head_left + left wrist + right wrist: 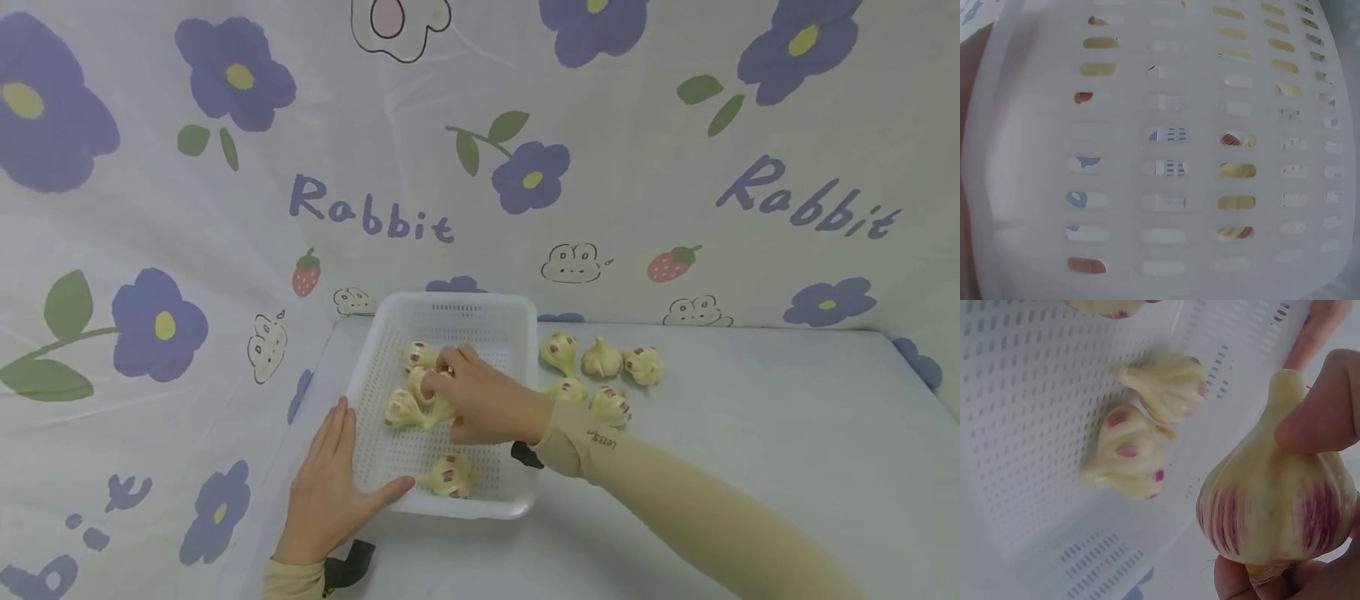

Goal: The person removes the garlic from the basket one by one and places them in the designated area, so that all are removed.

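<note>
A white perforated plastic basket (457,510) stands on the table with several garlic bulbs inside, purple-streaked and pale. My right hand (487,404) reaches over it and grips one garlic bulb (1266,500), thumb on the neck and fingers beneath the root end. Two more bulbs, a garlic bulb (1163,387) and a second bulb (1125,453), lie beyond it on the basket floor. Along the basket's left side rests my left hand (330,483), fingers straight and thumb stretched along the front rim. In the left wrist view the slotted basket wall (1029,187) hides most of what is behind.
Right of the basket, several loose garlic bulbs (602,358) lie on the pale table (750,417), some partly behind the right sleeve. A bulb (452,475) sits near the basket's front. A cloth (637,167) printed with flowers hangs behind the table.
</note>
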`<state>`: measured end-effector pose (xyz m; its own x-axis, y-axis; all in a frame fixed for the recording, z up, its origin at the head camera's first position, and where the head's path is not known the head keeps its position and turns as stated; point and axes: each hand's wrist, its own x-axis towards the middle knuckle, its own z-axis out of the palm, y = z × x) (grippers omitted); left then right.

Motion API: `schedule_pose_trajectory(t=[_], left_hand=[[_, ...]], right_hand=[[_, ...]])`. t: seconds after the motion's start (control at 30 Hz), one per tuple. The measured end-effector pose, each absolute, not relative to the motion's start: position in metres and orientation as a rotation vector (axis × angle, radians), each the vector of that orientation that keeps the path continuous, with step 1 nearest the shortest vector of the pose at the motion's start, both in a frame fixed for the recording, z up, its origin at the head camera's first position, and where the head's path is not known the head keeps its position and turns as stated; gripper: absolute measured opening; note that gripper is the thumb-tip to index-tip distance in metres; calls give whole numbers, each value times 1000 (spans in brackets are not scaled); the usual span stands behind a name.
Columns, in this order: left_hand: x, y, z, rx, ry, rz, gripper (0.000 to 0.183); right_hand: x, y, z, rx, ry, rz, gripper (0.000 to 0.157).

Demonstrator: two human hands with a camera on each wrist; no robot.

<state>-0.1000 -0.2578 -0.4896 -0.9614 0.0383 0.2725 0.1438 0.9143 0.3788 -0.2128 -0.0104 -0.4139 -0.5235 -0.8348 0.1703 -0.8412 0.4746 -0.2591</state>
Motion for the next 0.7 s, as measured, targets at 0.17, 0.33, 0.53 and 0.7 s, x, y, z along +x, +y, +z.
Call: schedule_pose_trajectory(t=[0.17,0.33,0.53,0.7], left_hand=[[-100,-257,-489,-127,-2826,-602,128],[-101,-256,-490,-118,-2821,-610,128],[-100,-254,-490,-113,-2808,-634,127],[-100,-256,-491,-94,-2822,-642,128]], right_hand=[[-211,9,-408,1495,-2657,542,45],[-210,29,-406,1433,-2680,564,44],[-210,49,-410,1401,-2641,565,44],[-210,60,-414,1373,-2648,565,43]])
